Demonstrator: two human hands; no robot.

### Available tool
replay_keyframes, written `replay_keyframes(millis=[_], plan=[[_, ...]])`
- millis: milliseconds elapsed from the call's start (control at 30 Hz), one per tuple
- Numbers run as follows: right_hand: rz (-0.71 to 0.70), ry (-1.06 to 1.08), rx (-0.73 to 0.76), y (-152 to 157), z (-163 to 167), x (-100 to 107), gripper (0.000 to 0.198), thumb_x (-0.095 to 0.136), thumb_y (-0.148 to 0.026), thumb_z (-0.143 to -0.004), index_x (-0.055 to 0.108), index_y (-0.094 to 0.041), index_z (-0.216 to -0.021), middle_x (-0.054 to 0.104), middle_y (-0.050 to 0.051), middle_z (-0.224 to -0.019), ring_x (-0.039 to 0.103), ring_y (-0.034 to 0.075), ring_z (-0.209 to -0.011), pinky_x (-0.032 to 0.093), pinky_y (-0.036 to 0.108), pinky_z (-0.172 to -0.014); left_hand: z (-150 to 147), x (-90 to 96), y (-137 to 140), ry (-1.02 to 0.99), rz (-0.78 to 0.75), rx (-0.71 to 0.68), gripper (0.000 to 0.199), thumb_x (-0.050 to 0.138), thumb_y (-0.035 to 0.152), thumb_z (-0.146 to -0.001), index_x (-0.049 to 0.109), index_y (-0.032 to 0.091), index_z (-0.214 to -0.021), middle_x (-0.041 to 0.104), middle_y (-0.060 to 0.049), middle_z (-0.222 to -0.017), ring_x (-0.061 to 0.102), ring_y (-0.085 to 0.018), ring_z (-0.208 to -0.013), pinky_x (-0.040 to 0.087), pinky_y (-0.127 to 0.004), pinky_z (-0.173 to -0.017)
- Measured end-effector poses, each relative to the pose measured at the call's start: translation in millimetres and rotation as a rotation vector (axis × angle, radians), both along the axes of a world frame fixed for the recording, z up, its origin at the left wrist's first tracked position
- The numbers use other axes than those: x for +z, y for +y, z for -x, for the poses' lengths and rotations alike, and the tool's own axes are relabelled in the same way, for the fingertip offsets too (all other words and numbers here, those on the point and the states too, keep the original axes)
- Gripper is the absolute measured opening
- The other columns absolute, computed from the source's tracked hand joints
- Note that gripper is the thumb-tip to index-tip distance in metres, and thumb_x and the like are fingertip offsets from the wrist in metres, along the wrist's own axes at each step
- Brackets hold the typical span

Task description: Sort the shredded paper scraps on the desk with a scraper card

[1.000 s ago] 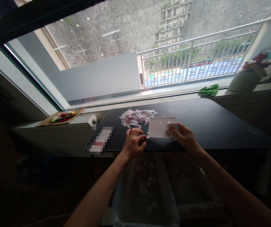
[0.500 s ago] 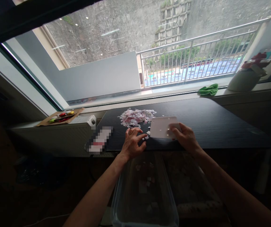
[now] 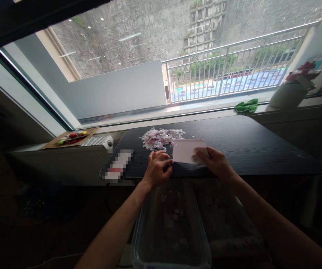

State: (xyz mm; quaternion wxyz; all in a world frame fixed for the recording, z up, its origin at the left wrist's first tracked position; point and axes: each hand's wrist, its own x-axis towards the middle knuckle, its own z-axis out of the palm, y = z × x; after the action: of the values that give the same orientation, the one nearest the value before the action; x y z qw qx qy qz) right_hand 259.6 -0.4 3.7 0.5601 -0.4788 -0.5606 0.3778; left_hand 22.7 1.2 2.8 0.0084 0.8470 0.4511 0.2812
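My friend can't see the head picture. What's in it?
The right hand holds a flat white scraper at a black table, beside a pile of paper scraps, with the left hand close by. Below is a clear bin.

Large window [image 3: 149,48] — daylight, metal railing [image 3: 224,71] outside | black table [image 3: 250,149] below | pale radiator [image 3: 68,164] left — lower room dark

- On the table [image 3: 267,149], to the right of the right hand [image 3: 216,161], there is wide room to pass.
- The card [image 3: 188,151] blocks the way between the hands; its left edge comes almost to the left hand [image 3: 155,169].
- Just beyond this hand, the pile [image 3: 159,138] is an obstacle.
- Farther, the sill [image 3: 149,121] limits the reach.
- Below the near edge, the box [image 3: 204,233] takes the room.
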Motion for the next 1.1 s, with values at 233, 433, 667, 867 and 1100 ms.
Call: replay_keyframes(millis=[233, 433, 667, 867, 1100], plan=[[-0.025, -0.053, -0.031, -4, 3, -1, 0.032, 0.066, -0.046, -0.072, 0.069, -0.016, -0.084, 0.071, 0.005, -0.072, 0.066, 0.019, -0.066, 0.054, 0.031, -0.06, 0, -1.2, 0, -0.053, -0.041, 0.031, 0.016, 0.057, 0.022, -0.079, 0.071, 0.022, -0.086, 0.065, -0.005, -0.102, 0.047, -0.028, -0.122, 0.021, -0.056, -0.112], [-0.115, -0.143, -0.165, -8, 1, -2, 0.024, 0.061, -0.04, -0.075, 0.067, -0.017, -0.08, 0.07, 0.004, -0.068, 0.066, 0.019, -0.064, 0.052, 0.03, -0.059, 0, -1.7, -1, -0.099, -0.076, 0.074, 0.011, 0.058, 0.022, -0.078, 0.067, 0.021, -0.072, 0.063, -0.005, -0.101, 0.049, -0.027, -0.119, 0.024, -0.053, -0.112], [-0.147, -0.181, -0.337, -6, -2, -2, 0.026, 0.059, -0.042, -0.077, 0.067, -0.018, -0.081, 0.066, 0.002, -0.064, 0.062, 0.018, -0.06, 0.05, 0.031, -0.057, -1, -1.2, -1, -0.155, -0.12, 0.106, 0.011, 0.057, 0.022, -0.078, 0.066, 0.021, -0.072, 0.063, -0.005, -0.095, 0.052, -0.027, -0.115, 0.029, -0.052, -0.109], [-0.058, -0.115, -0.335, -6, -5, 2, 0.022, 0.06, -0.037, -0.073, 0.066, -0.017, -0.077, 0.066, 0.003, -0.066, 0.062, 0.018, -0.06, 0.05, 0.03, -0.056, 0, -3.5, 5, -0.2, -0.121, 0.161, 0.009, 0.059, 0.021, -0.075, 0.067, 0.021, -0.071, 0.065, -0.004, -0.09, 0.054, -0.025, -0.109, 0.035, -0.048, -0.104], [0.006, -0.111, -0.272, -5, -11, 16, 0.026, 0.059, -0.04, -0.07, 0.066, -0.016, -0.078, 0.066, 0.003, -0.066, 0.061, 0.018, -0.06, 0.048, 0.028, -0.053, -2, -2.8, 3, -0.119, -0.05, 0.193, 0.014, 0.058, 0.023, -0.077, 0.067, 0.021, -0.067, 0.061, -0.002, -0.078, 0.056, -0.022, -0.092, 0.029, -0.052, -0.107]])
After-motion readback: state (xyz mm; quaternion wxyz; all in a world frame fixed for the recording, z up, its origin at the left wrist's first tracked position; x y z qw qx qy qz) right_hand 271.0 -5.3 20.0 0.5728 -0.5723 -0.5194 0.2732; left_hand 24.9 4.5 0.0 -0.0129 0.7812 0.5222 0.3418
